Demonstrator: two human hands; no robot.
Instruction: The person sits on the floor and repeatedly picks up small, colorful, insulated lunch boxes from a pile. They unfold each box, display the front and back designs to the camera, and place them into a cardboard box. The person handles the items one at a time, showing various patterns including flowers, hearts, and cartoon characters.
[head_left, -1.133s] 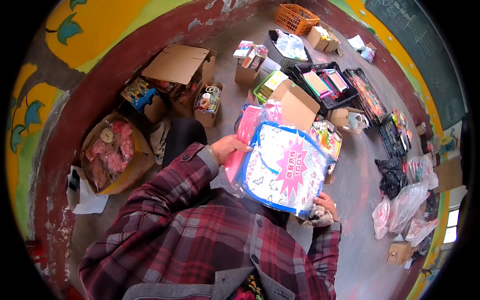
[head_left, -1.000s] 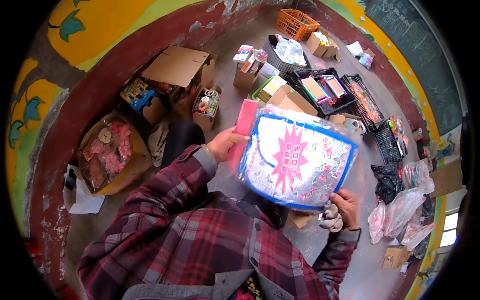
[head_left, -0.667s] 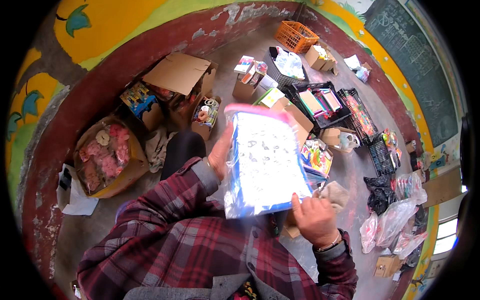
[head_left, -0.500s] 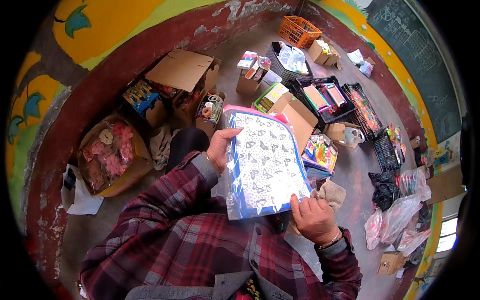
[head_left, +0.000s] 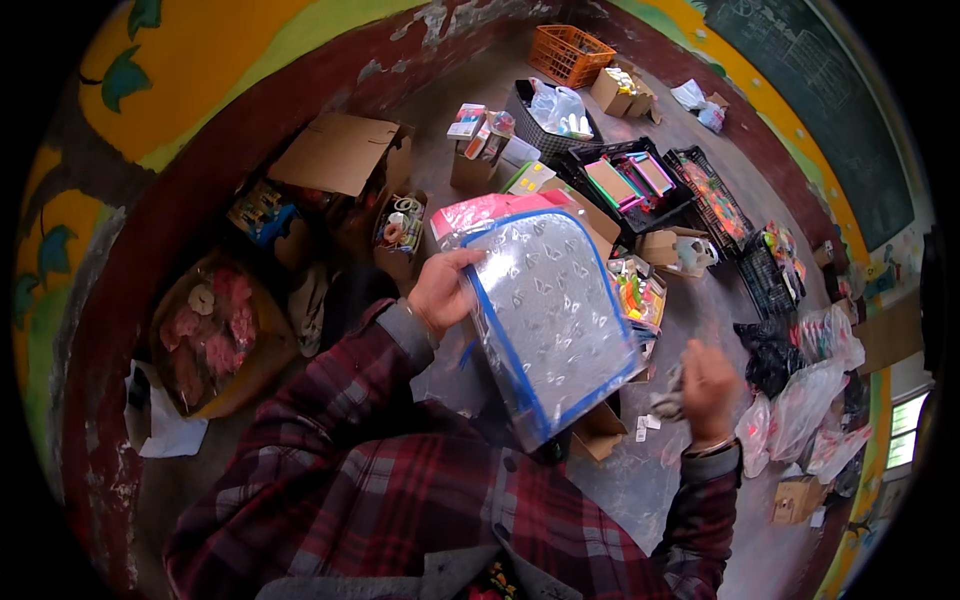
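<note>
My left hand (head_left: 440, 290) is closed on the left edge of a flat clear-plastic packet (head_left: 550, 300), thumb on top. The packet has a blue border and a butterfly pattern, and glare lies on its film. A pink packet (head_left: 490, 212) shows behind its upper edge. To the right, apart from the packet, my right hand (head_left: 712, 385) is raised and smeared by motion. Its fingers are closed on a greyish-beige cloth (head_left: 668, 398), which pokes out on the hand's left side.
A carton of pink artificial flowers (head_left: 215, 330) stands at the left. Ahead are an open cardboard box (head_left: 335, 150), an orange crate (head_left: 570, 55) and a black crate of coloured frames (head_left: 630, 185). Clear plastic bags (head_left: 800, 425) lie at the right, and a small open carton (head_left: 600, 432) sits below the packet.
My right hand has left the packet's lower right corner and swung right with the cloth. The packet has tilted in my left hand, and more of the pink one shows.
</note>
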